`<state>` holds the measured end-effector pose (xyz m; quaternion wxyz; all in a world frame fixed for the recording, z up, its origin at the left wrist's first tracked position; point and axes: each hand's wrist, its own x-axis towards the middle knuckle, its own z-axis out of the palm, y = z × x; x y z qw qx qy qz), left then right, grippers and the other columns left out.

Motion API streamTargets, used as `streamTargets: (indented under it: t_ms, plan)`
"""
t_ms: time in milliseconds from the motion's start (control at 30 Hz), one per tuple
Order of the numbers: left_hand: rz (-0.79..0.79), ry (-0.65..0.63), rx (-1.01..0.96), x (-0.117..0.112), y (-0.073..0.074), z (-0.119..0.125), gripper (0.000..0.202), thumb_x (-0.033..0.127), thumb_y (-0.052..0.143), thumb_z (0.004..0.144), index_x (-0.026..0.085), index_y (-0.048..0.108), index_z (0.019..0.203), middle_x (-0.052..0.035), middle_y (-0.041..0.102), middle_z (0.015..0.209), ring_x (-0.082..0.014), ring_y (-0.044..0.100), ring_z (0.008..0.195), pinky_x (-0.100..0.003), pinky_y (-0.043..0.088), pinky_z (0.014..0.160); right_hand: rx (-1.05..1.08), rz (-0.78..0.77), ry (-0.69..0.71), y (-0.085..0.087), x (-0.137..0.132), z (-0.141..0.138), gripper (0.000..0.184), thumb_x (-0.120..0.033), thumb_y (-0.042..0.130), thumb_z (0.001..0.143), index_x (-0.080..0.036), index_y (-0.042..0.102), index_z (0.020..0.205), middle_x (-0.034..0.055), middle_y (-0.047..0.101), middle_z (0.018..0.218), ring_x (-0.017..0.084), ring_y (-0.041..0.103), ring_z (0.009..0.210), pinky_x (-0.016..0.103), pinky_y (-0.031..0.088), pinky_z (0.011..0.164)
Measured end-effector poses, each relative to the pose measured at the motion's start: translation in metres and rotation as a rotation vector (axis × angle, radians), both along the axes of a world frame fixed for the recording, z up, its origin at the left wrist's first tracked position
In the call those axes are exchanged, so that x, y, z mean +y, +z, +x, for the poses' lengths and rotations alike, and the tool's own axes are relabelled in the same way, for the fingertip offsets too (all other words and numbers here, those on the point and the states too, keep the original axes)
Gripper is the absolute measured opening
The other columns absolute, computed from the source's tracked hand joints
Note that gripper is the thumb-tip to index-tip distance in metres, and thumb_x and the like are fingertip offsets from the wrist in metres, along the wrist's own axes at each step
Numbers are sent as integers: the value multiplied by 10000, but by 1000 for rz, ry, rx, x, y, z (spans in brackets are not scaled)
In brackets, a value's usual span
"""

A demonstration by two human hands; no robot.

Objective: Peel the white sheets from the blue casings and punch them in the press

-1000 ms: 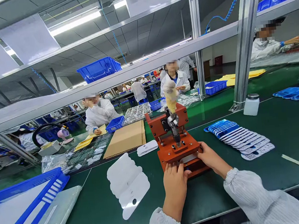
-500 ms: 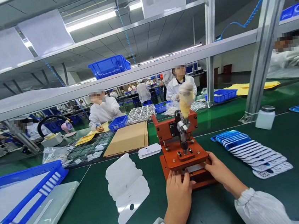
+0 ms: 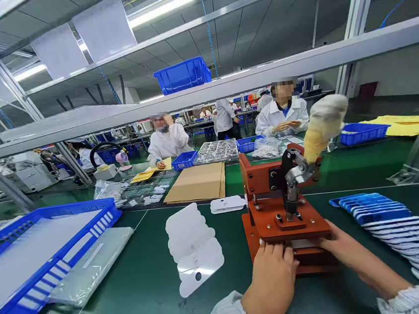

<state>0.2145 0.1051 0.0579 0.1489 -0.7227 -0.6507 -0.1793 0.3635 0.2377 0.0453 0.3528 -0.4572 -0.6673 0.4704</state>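
**Left hand (image 3: 273, 282) and right hand (image 3: 354, 254) on a red-brown metal hand press (image 3: 272, 223)**

Nearest the viewer, the left hand's grip is curled at the press's front edge, and the right hand's grip reaches in from the right, fingers together against the lower plate. Whether either grip is clamped on anything cannot be told. A thin white piece (image 3: 301, 243) lies between the press's plates. The press stands on a dark green surface (image 3: 144, 288) and carries an upright lever with a cream foam-wrapped end (image 3: 322, 127). To its left lie overlapping white die-cut plastic sheets (image 3: 194, 248) and, beyond them, small white plastic pieces (image 3: 227, 204). To its right fans a row of blue-and-white printed cards (image 3: 401, 236). Farther left is a blue plastic tray (image 3: 103, 210). Beyond, a brown cardboard sheet (image 3: 197, 183) lies flat, and two white-coated co-workers (image 3: 167, 146) (image 3: 284, 121) sit across the line.
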Motion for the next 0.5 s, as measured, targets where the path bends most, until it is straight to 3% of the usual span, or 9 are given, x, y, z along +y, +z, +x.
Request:
streamTargets:
  t_ms: [167, 333, 500]
  plan:
    - [-216, 42, 16, 5, 11, 5, 349, 341, 602, 819, 147, 597, 1109, -112, 675, 1030, -283, 639, 965, -455, 547, 852, -60, -98, 172, 10, 21, 6, 602, -443, 733, 464, -217, 647, 1016, 85, 649, 1119, 346, 571, 1084, 380, 496, 902]
    - [-331, 52, 30, 10, 20, 5, 343, 360, 594, 819, 126, 609, 1070, -127, 685, 957, -290, 654, 902, -449, 559, 811, -33, -125, 253, 10, 27, 5, 646, -459, 757, 531, -231, 630, 1122, 83, 603, 1202, 358, 525, 1148, 439, 445, 976]
    - [-380, 7, 16, 11, 34, 4, 277, 384, 560, 831, 134, 622, 935, -87, 689, 794, -254, 654, 681, -419, 584, 602, -19, -107, 234, 7, 31, 3, 650, -408, 794, 463, -209, 662, 1068, 104, 611, 1185, 370, 539, 1122, 420, 480, 938]
